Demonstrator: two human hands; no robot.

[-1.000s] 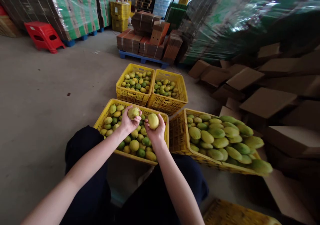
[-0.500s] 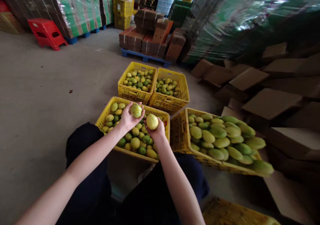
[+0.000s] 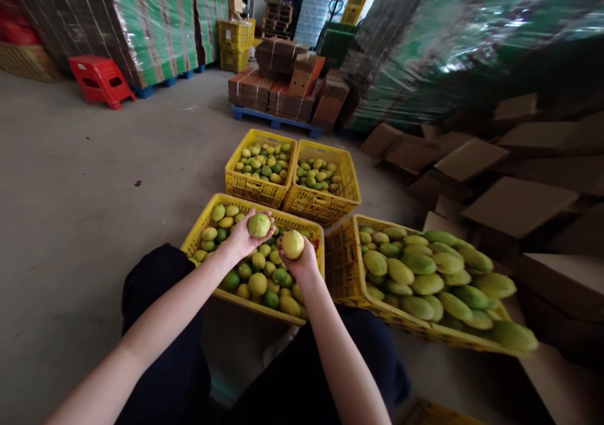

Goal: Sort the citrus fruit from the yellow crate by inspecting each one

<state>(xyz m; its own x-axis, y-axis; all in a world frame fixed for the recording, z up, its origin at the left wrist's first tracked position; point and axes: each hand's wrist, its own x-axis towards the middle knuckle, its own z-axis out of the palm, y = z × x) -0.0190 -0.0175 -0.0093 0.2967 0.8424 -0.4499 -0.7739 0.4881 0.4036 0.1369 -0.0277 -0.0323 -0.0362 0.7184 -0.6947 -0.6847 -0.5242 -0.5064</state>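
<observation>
- Cradles a greenish lemon [image 3: 259,225] in the left grip [image 3: 242,238], with palm turned upward and fingers half curled around it.
- Holds a pale yellow lemon [image 3: 292,244] in the right grip [image 3: 304,260], slightly nearer and to the right, with fingers bent around its lower part and its top exposed.
- Has both lemons above the near crate [image 3: 257,308], close to each other but apart.
- Shows loose fruit [image 3: 257,284] below, ranging from yellow to deep green, spread across that yellow plastic crate.
- Stretches bare forearms forward over dark trousers [image 3: 160,286], with knees bent at the near side of the crate.
- Has a right-hand crate [image 3: 344,258] just beside, heaped with long green-yellow fruit [image 3: 427,284] up to and over its rim.
- Faces a back left crate [image 3: 255,189] and a back right crate [image 3: 321,203] just beyond, set side by side, both partly filled with similar small fruit.
- Shows cardboard boxes [image 3: 519,204] piled at the far right, and a red stool [image 3: 101,79] well apart on the floor [image 3: 70,223] at left.
- Includes bundled cardboard [image 3: 250,88] on a blue pallet [image 3: 276,121] farther back.
</observation>
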